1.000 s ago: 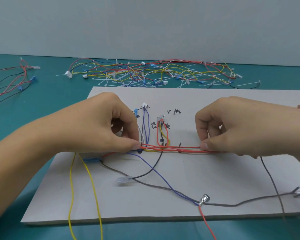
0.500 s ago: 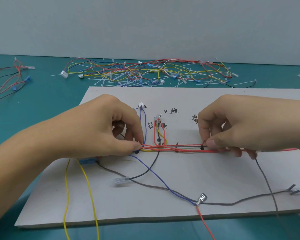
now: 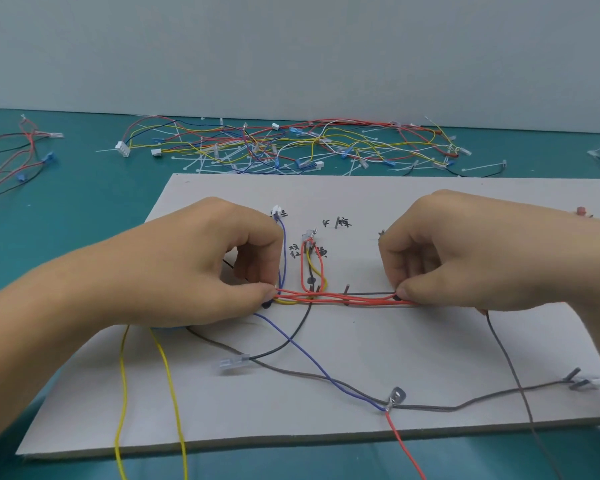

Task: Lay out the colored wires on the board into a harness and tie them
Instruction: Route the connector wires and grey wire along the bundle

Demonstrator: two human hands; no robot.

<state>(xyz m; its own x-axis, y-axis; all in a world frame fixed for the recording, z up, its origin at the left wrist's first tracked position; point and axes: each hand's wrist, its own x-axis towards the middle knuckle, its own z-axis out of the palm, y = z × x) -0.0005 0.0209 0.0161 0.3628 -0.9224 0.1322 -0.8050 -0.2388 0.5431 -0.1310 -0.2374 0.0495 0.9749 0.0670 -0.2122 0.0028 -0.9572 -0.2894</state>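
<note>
Mid-frame, I see the red wires (image 3: 361,298) stretched flat across the grey board (image 3: 430,358) on the teal desk (image 3: 77,230). My left hand (image 3: 194,271) has its grip pinching their left end, and my right hand (image 3: 465,258) pinches the right end.

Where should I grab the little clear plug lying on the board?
Pinch the small clear plastic plug across its two long sides, coming from above: it lies flat on the grey board, and its black wire leaves the right end.
</note>
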